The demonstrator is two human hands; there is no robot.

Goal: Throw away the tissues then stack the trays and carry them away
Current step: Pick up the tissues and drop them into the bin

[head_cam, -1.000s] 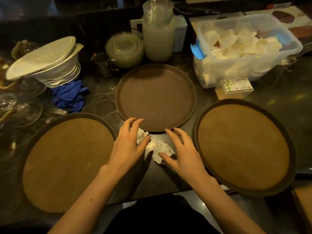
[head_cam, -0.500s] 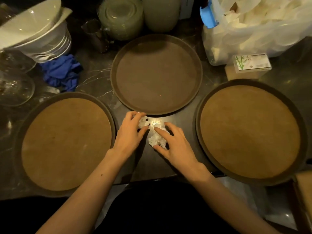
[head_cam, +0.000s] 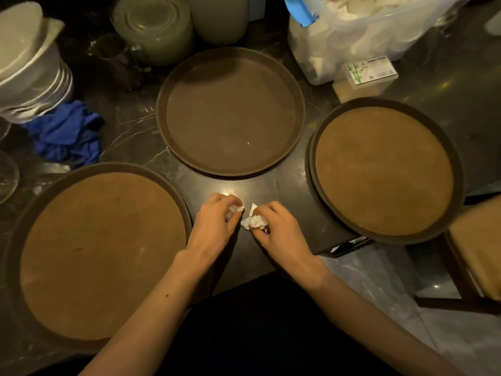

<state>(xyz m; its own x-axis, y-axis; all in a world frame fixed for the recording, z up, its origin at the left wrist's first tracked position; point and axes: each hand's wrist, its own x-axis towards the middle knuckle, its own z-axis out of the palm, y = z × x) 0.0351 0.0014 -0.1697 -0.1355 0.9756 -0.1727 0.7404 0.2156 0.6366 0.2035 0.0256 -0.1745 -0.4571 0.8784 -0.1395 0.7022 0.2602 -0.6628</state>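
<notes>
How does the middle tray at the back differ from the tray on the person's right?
The middle tray has a dark, uniform brown surface; the right tray has a lighter tan surface inside a dark rim. The middle tray lies wholly on the counter; the right tray's near edge overhangs the counter's corner. The middle tray looks somewhat smaller, though it lies farther off. Both are round, shallow and hold nothing.

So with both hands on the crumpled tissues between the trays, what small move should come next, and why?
Probably lift both hands clear of the counter with the tissues. The left hand is closed on one wad, the right hand on the other wad, and all three trays look bare, so nothing else needs gathering before binning. No bin is visible.
</notes>
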